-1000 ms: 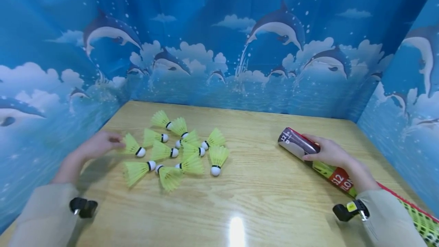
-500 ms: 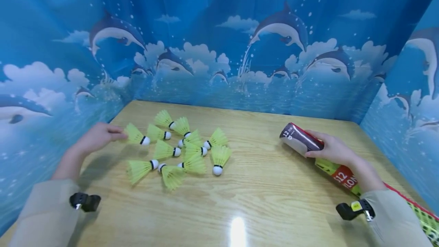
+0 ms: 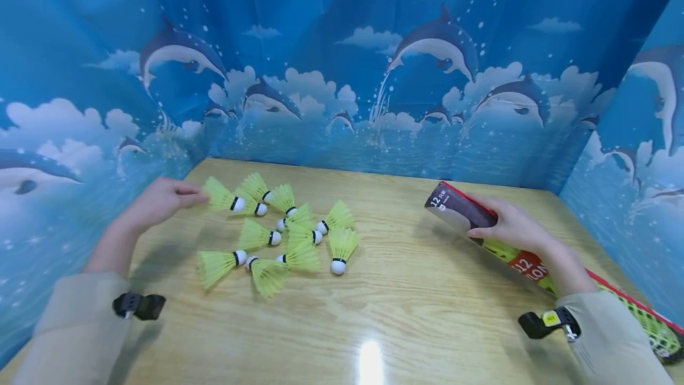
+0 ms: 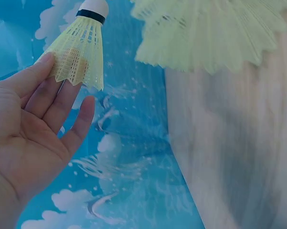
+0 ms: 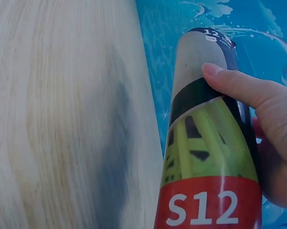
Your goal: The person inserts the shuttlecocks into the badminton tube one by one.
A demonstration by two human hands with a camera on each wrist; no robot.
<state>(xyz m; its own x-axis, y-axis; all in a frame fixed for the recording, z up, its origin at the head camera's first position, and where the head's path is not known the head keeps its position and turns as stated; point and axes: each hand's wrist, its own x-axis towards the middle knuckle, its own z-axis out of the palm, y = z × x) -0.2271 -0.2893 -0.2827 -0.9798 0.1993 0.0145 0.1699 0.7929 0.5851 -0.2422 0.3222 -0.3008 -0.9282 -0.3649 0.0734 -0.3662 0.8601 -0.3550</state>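
Note:
My left hand (image 3: 165, 204) pinches a yellow shuttlecock (image 4: 81, 45) by the edge of its skirt, its white cork with a black band pointing away from the fingers. In the head view this shuttlecock overlaps another shuttlecock (image 3: 248, 207) behind it. On the right, my right hand (image 3: 515, 230) grips a long printed shuttlecock tube (image 5: 205, 143) near its dark upper end. Its thumb lies across the grey part, above the red band marked S12. The tube slants, with its upper end raised over the table and its lower end toward the right front.
Several more yellow shuttlecocks (image 3: 301, 257) lie in a loose group on the left half of the wooden table (image 3: 406, 314). A blue dolphin-print curtain (image 3: 342, 64) closes off the back and both sides.
My left hand has lifted the shuttlecock and carried it right and toward the back. My right hand has raised the upper end of the tube, tilting it more.

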